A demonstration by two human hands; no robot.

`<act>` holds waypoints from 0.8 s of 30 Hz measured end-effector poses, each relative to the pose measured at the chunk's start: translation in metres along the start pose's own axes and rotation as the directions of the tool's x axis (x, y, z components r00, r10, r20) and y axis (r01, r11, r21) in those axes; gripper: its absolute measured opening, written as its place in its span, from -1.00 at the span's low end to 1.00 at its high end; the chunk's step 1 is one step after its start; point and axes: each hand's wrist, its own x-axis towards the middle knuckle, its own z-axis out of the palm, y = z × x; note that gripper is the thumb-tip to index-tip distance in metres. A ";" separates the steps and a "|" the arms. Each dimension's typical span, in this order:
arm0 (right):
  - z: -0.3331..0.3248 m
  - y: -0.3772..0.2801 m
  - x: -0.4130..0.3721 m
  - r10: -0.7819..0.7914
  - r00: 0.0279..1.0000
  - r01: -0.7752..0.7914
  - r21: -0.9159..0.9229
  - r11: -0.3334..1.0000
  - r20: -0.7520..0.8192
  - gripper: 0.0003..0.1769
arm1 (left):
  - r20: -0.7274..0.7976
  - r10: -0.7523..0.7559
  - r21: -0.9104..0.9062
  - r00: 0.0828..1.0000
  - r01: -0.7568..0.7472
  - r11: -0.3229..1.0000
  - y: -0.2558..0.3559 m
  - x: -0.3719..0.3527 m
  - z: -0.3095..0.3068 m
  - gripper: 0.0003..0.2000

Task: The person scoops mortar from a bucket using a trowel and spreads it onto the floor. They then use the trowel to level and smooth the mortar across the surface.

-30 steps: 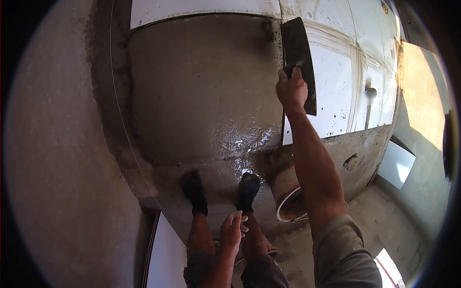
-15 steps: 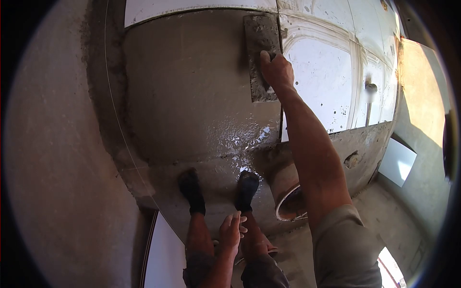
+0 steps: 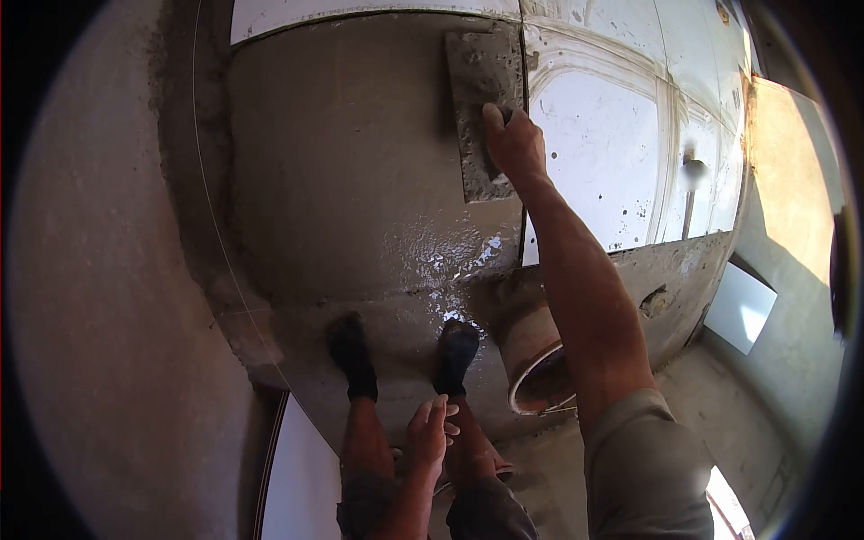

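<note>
My right hand (image 3: pixel 516 144) is closed round the handle of a rectangular trowel (image 3: pixel 487 81), whose mortar-smeared blade lies over the smooth grey mortar (image 3: pixel 351 153). The blade's right side is close to the edge of the white tiles (image 3: pixel 594 144). Low in the view, my left hand (image 3: pixel 433 429) hangs in front of my legs, its fingers apart and nothing in it. Wet, shiny mortar shows below the trowel, near my feet in dark socks (image 3: pixel 458 351).
A bucket (image 3: pixel 526 342) stands right of my feet, partly behind my right arm. A thin string (image 3: pixel 220 238) runs down the left side. A round-headed tool (image 3: pixel 693 174) rests on the tiles. A loose white tile (image 3: pixel 740 309) leans at the right wall.
The trowel and my right hand have moved slightly down and left over the mortar. My left hand has barely moved. The whole view has shifted slightly.
</note>
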 end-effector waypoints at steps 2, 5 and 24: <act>0.003 0.004 -0.008 -0.033 0.999 0.033 -0.030 0.999 -0.002 -0.34 | -0.001 0.000 0.005 1.000 0.000 1.000 0.000 0.000 0.000 -0.54; 0.004 0.010 -0.003 -0.001 0.998 0.004 0.046 0.999 -0.065 -0.33 | -0.004 -0.007 0.017 1.000 0.007 1.000 -0.001 0.001 0.000 -0.54; 0.027 0.036 -0.023 -0.011 0.998 0.018 0.105 0.994 -0.068 -0.35 | 0.002 -0.018 -0.010 1.000 0.018 1.000 -0.007 0.002 0.007 -0.50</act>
